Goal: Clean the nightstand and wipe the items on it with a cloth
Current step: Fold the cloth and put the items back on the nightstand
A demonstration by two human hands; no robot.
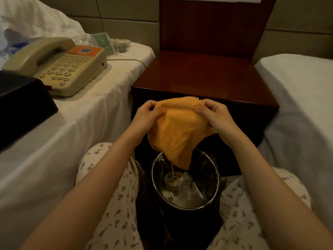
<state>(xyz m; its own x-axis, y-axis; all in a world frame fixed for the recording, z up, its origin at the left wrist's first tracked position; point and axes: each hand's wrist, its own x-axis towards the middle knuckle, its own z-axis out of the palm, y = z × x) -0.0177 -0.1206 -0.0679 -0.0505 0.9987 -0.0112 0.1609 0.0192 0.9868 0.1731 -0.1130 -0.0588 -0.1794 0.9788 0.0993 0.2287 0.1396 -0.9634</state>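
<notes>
My knees in floral-print trousers (111, 204) flank a round, metal-rimmed bin (187, 208) lined with crinkled clear plastic. Above it my left grip (146, 116) and right grip (216, 116) each pinch the upper edge of the fluffy orange terry cloth (176, 130), which sags in a soft pouch just before the glossy dark-wood nightstand (203, 74). A beige plastic telephone (59, 67) sits on the white-sheeted bed (90, 114) to my left.
</notes>
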